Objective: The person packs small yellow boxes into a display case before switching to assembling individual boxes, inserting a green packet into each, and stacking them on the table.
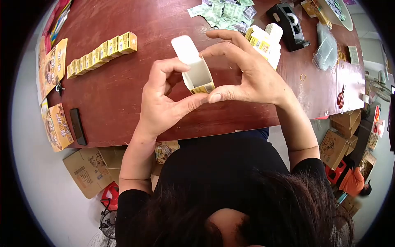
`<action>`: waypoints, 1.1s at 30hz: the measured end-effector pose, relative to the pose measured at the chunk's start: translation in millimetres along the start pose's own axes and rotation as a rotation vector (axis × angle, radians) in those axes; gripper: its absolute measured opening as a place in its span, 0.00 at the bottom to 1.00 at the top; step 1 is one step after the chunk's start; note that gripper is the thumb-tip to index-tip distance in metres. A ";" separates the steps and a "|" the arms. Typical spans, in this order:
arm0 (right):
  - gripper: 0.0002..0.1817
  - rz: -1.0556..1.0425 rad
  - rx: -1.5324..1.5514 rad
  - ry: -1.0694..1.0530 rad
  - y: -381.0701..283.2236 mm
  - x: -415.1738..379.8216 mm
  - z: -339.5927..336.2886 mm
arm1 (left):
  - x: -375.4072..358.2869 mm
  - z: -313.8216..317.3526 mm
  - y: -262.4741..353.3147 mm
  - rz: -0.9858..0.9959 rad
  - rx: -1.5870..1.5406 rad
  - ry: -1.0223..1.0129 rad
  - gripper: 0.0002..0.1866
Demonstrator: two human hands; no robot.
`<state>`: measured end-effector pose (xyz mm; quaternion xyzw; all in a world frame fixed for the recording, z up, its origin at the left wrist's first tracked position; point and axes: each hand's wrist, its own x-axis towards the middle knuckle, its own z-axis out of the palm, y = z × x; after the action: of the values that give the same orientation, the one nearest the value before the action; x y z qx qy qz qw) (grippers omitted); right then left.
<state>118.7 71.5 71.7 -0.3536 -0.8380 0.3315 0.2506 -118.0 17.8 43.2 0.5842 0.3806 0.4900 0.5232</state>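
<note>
A row of small yellow boxes lies at the left of the dark red worktop. At centre, the left hand and right hand hold one small open carton above the worktop, fingers pinched around it, its flap up. Farther right stand stacked cartons, then a black tape dispenser.

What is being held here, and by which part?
A small open carton, flap up, held by both hands: the left hand and right hand pinch its lower end, near the yellow printed edge.
</note>
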 end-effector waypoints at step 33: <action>0.15 -0.068 0.466 0.102 -7.8 14.6 25.6 | 14.9 -11.6 15.6 -0.110 -0.132 0.009 0.18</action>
<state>89.5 68.8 63.4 -0.2740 -0.7365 0.4892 0.3783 -126.8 32.3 60.8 0.5243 0.3815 0.4871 0.5850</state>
